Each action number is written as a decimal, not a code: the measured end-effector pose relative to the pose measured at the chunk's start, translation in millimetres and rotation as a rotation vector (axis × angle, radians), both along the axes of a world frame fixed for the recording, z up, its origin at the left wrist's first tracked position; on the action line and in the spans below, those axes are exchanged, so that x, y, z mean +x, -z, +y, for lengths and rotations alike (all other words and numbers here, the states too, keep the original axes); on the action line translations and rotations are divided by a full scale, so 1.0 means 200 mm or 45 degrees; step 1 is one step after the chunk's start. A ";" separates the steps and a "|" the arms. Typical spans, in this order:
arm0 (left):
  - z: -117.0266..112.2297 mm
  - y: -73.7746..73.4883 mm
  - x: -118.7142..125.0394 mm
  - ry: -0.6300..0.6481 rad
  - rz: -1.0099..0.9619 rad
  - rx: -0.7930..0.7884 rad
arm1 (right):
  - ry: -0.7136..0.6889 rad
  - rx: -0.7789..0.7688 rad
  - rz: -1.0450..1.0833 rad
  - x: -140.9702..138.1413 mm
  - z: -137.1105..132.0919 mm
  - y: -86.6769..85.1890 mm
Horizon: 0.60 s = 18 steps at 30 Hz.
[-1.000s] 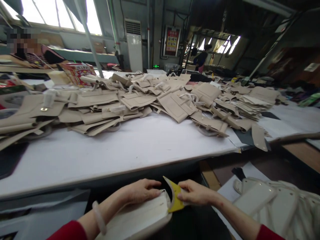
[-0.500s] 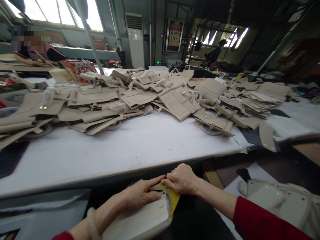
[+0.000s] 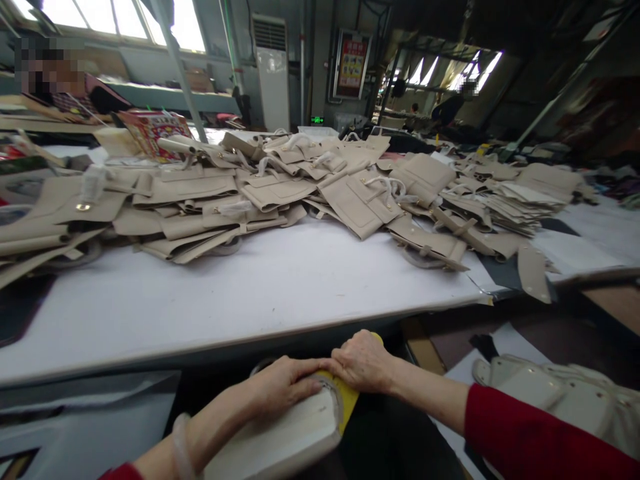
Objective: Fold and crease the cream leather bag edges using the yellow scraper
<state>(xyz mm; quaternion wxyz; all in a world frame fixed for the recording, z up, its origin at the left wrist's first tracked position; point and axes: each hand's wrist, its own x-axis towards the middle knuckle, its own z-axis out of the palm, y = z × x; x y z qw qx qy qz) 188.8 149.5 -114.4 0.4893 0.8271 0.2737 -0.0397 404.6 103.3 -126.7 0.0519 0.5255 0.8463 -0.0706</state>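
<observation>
- Laid across the top of the white block [image 3: 280, 437] with the left hand [image 3: 283, 387], thumb along the upper face, fingers stretched towards the other hand and touching it; hard to tell of any grip underneath.
- Closed in a fist round the yellow piece [image 3: 349, 400] with the right hand [image 3: 365, 363], at the far right end of the block.
- Set around that end with the hollow edge of the yellow piece turned left, towards the block; slanting from near left to far right along its long axis, with one tip poking out beyond the fist.
- Running from near left to farther right along the block's own long axis, rounded end pointing right; located low in the middle of the view, before the bench's near edge.
- Ringed at the left wrist with a pale bangle [image 3: 181, 440]; clad to the right forearm in a red sleeve [image 3: 500, 423].
- Lying near, to the right: overlapping cream panels [image 3: 545, 390]; to the left, a grey sheet [image 3: 115, 407].
- Heaped across the white bench [image 3: 240, 293] beyond: beige bags [image 3: 357, 200], with a red box [image 3: 157, 133] behind at left.
- Seated far left, a co-worker [image 3: 60, 100].
</observation>
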 end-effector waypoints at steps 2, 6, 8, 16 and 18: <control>-0.01 0.01 0.00 -0.003 0.010 0.038 | 0.026 -0.011 -0.015 -0.01 -0.02 0.01; -0.03 0.04 -0.01 -0.020 -0.006 0.108 | 0.100 -0.029 -0.045 -0.04 -0.06 0.04; -0.04 0.05 -0.02 -0.046 -0.003 0.153 | 0.133 -0.030 -0.057 -0.06 -0.08 0.05; -0.02 -0.02 -0.18 -0.286 0.031 0.068 | 0.016 0.011 -0.075 -0.15 -0.11 0.04; 0.02 -0.02 -0.37 -0.509 -0.026 0.022 | 0.070 0.038 0.066 -0.15 -0.11 0.06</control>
